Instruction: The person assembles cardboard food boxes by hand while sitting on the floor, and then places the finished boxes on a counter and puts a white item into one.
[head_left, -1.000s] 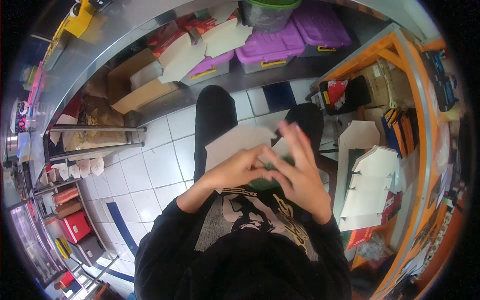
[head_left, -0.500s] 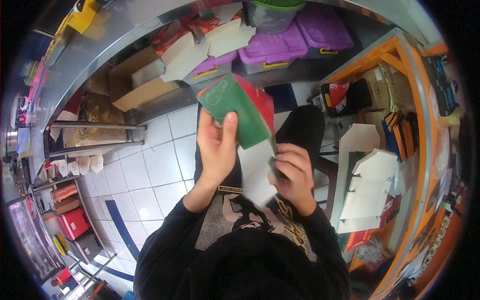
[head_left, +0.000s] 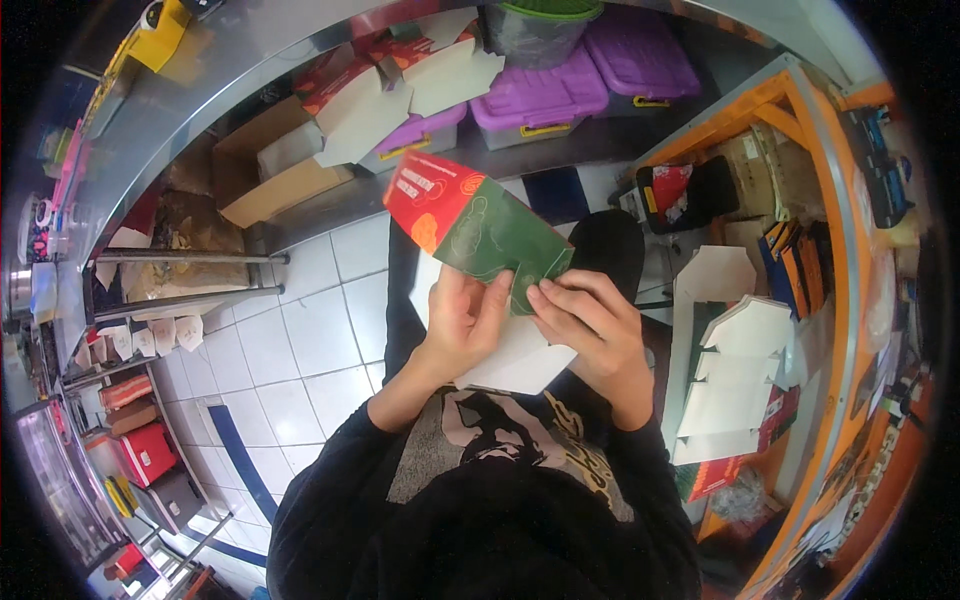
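Above my lap I hold a partly folded cardboard box point(head_left: 497, 232), green and red outside and white inside. Its red panel points to the far left and the green side faces up. My left hand point(head_left: 463, 312) pinches the near edge of the green side, thumb on top. My right hand point(head_left: 590, 325) grips a green flap at the right end, close beside the left thumb. A white flap point(head_left: 525, 360) spreads out beneath both hands toward my shirt. The fingers under the card are hidden.
Flat white box blanks point(head_left: 735, 375) lie stacked at the right, inside an orange frame point(head_left: 830, 200). More blanks point(head_left: 365, 115) rest at the far side by purple-lidded bins point(head_left: 540, 95) and an open carton point(head_left: 290, 190). A metal rack point(head_left: 180, 300) stands on the left.
The box has turned, so its red panel now points far left and the green side lies across. My hands have come closer together, the right one moving up to the flap.
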